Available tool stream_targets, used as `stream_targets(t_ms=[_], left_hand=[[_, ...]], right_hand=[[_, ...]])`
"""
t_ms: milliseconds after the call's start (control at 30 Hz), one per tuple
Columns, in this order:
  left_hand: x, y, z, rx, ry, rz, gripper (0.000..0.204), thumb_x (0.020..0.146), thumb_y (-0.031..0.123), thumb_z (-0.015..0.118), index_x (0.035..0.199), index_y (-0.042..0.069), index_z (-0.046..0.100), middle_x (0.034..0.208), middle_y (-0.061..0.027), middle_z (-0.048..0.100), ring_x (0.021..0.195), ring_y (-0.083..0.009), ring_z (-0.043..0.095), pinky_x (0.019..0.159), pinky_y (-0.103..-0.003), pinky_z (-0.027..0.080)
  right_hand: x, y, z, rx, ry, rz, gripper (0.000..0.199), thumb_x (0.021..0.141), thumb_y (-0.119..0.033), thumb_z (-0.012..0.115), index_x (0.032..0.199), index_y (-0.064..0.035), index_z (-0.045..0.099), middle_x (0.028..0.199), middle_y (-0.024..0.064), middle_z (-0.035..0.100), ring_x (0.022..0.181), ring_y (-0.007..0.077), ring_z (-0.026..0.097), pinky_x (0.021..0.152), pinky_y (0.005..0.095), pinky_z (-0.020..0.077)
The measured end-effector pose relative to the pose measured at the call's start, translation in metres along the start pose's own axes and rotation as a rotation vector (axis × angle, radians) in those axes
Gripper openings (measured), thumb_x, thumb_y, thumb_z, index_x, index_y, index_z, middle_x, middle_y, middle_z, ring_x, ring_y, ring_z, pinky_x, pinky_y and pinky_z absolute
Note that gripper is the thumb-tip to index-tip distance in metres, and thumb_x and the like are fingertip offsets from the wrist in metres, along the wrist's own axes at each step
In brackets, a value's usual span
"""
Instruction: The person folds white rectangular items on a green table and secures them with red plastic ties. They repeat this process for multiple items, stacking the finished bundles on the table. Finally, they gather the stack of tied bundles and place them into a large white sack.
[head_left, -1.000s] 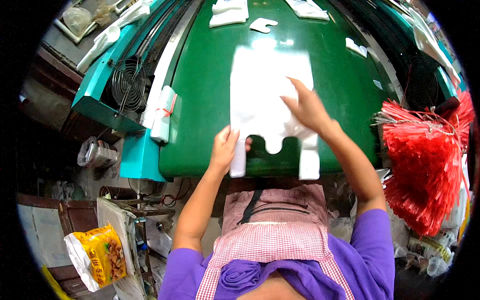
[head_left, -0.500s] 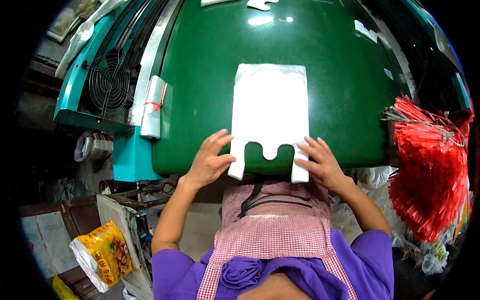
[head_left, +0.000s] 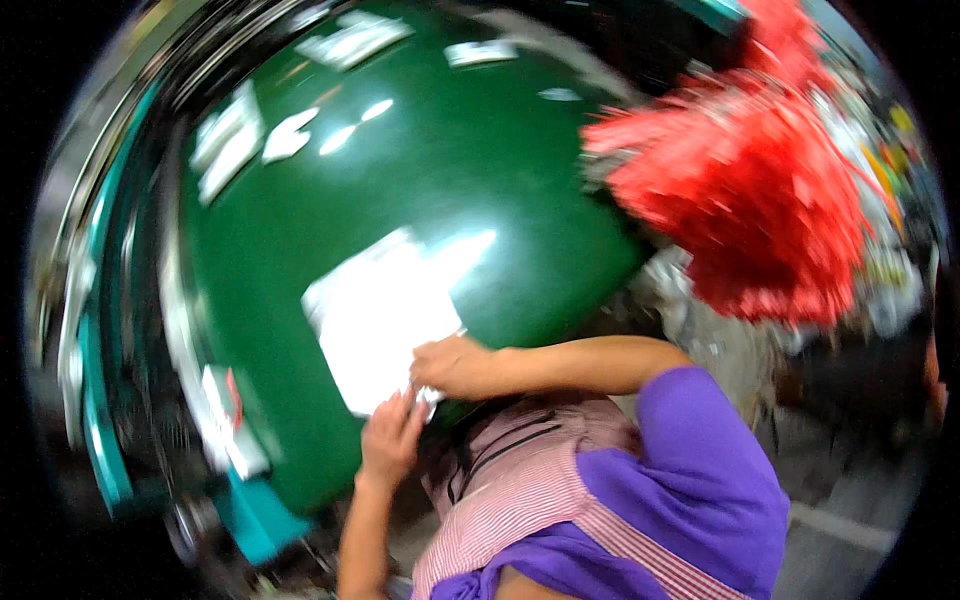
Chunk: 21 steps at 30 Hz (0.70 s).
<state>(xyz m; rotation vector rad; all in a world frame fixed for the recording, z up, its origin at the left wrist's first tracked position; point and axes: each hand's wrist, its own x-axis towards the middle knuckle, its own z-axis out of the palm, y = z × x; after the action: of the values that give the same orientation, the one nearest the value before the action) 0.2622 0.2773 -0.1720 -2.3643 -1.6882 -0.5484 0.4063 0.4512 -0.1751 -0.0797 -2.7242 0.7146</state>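
Spreading wide, a smooth green bench (head_left: 535, 285) beside a bushy red plastic-strand bundle (head_left: 745, 200) carries a flat white plastic bag (head_left: 380, 315) near its front edge; the right hand (head_left: 455, 366) and left hand (head_left: 390, 440) crowd there, fingers bent, but I cannot tell either grip's opening or hold.

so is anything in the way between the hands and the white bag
Nothing visible; the left hand and right hand are both at the near edge of the white bag on the green surface. The red bundle is off to the right.
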Motion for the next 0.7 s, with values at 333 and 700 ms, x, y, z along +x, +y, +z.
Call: stream_targets(t_ms=[333, 700], left_hand=[[0.098, -0.068, 0.012, -0.677, -0.221, -0.720, 0.016, 0.093, 0.009, 0.049, 0.098, -0.003, 0.057, 0.068, -0.0100, 0.056, 0.062, -0.0135, 0.049, 0.059, -0.029, 0.042], [0.106, -0.030, 0.018, 0.036, -0.185, -0.333, 0.036, 0.078, 0.014, 0.062, 0.110, 0.000, 0.054, 0.103, -0.0151, 0.056, 0.092, -0.0346, 0.055, 0.076, -0.041, 0.046]], right_hand=[[0.038, 0.036, -0.060, 0.039, 0.091, -0.053, 0.055, 0.086, -0.035, 0.055, 0.122, 0.0065, 0.048, 0.132, 0.0299, 0.042, 0.116, 0.0417, 0.047, 0.097, 0.0469, 0.0383], [-0.016, 0.031, -0.026, 0.158, 0.391, -0.174, 0.046, 0.075, -0.016, 0.068, 0.117, -0.0053, 0.052, 0.125, 0.0176, 0.050, 0.127, 0.0357, 0.039, 0.104, 0.0461, 0.0331]])
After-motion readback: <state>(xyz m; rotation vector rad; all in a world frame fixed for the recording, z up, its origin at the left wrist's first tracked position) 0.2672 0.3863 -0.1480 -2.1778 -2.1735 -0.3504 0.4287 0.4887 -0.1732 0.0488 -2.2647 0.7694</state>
